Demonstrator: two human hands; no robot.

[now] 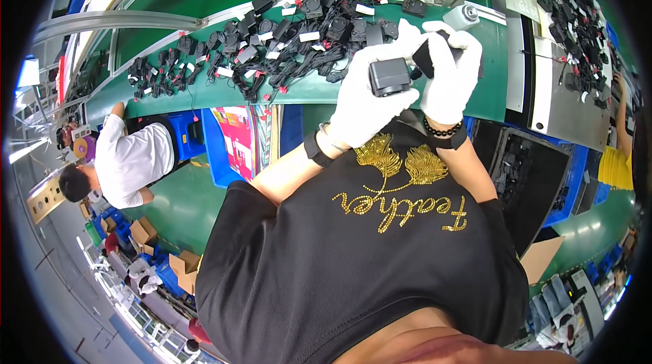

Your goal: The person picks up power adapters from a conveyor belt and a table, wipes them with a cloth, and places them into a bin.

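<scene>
My left hand [363,92], in a white glove, is closed around a small black box-shaped device [390,77] with rounded corners. Close beside it, my right hand [448,82], gloved in white too, pinches a flat black piece [424,60] whose exact kind I cannot make out. Both hands are raised over the near edge of the green workbench [312,94]. Beyond them on the bench lies a long pile of black devices with coiled cables [305,41], many bearing white tags and red bits.
A white bottle [462,17] stands behind my right hand. Metal frame bars [122,21] cross above the bench. More black devices [577,38] lie on a surface at far right. A blue bin [221,153] sits below left. A white-shirted person [139,160] works to the left.
</scene>
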